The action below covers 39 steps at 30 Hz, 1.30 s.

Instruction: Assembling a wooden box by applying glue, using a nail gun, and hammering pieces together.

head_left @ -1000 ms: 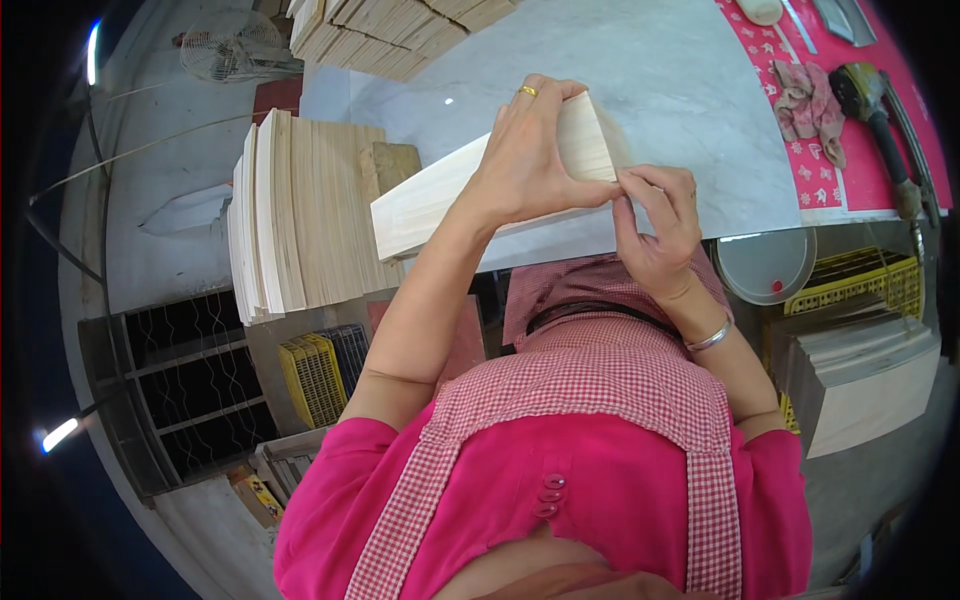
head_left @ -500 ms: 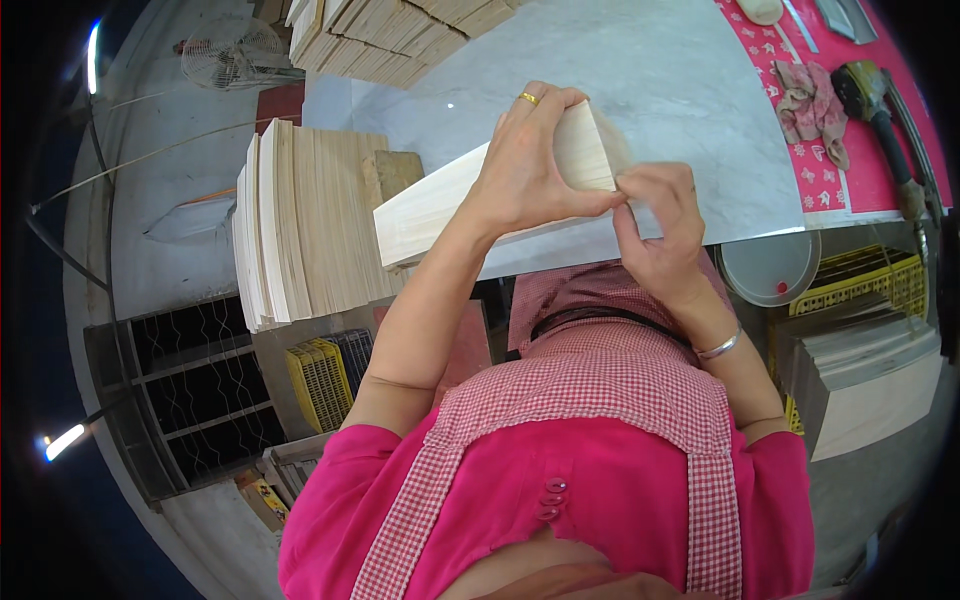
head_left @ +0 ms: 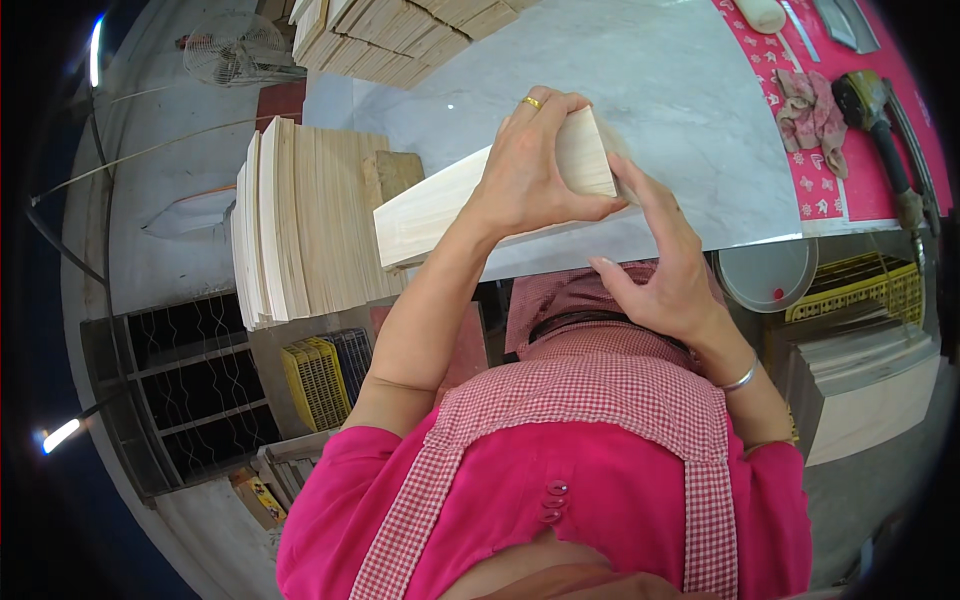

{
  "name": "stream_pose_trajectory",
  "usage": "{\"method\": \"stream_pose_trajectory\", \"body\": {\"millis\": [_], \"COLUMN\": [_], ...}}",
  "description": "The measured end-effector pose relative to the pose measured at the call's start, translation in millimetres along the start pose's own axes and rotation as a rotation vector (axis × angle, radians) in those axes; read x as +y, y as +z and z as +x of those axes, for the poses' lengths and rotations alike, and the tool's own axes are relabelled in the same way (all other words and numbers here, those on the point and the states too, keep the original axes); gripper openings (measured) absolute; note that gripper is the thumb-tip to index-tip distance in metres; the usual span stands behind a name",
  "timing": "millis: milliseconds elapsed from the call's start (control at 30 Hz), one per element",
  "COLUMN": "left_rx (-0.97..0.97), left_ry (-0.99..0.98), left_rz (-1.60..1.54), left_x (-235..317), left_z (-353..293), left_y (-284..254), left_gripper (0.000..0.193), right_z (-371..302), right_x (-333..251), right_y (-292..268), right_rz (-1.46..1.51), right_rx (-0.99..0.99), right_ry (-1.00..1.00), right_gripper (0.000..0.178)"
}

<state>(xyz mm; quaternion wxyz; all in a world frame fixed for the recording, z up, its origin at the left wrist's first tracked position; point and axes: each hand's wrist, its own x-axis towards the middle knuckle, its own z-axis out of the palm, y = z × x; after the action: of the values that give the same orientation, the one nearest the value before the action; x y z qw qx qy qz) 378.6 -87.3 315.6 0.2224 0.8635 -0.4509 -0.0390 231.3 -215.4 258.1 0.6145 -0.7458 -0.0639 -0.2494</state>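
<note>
Head cam: left hand (head_left: 525, 170) is clamped across the right end of the pale wooden piece (head_left: 430, 208), which sits by the near edge of the surface (head_left: 700, 120), while the right hand (head_left: 672, 275) has thumb and fingers spread, fingertips right beside that end (can't tell if touching). I'd brace firmly with the left and go light on the corner so nothing shifts. No readable brand or lettering on the wood.

Pale wooden piece (head_left: 432, 208), aslant, on table (head_left: 690, 110)
</note>
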Motion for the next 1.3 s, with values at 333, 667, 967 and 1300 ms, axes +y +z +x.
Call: {"method": "stream_pose_trajectory", "body": {"millis": [333,667,967,1300], "left_rx": [0.001,0.014,0.068,0.099], "left_ry": [-0.005,-0.013,-0.003,-0.011], "left_rz": [0.0,-0.021,-0.044,-0.009], "left_x": [1,-2,-6,-7], "left_z": [1,1,-3,-5], "left_y": [1,2,4,13], "left_gripper": [0.082,0.084,0.084,0.083], "right_z": [-5,-2,-8,11], "right_x": [-2,-9,-14,84], "right_y": [6,12,-10,-272], "right_rz": [-0.077,-0.044,-0.122,-1.59], "right_rx": [0.071,0.136,-0.027,-0.037], "right_ry": [-0.009,0.047,0.068,0.193], "right_gripper": [0.076,0.076,0.061,0.061]}}
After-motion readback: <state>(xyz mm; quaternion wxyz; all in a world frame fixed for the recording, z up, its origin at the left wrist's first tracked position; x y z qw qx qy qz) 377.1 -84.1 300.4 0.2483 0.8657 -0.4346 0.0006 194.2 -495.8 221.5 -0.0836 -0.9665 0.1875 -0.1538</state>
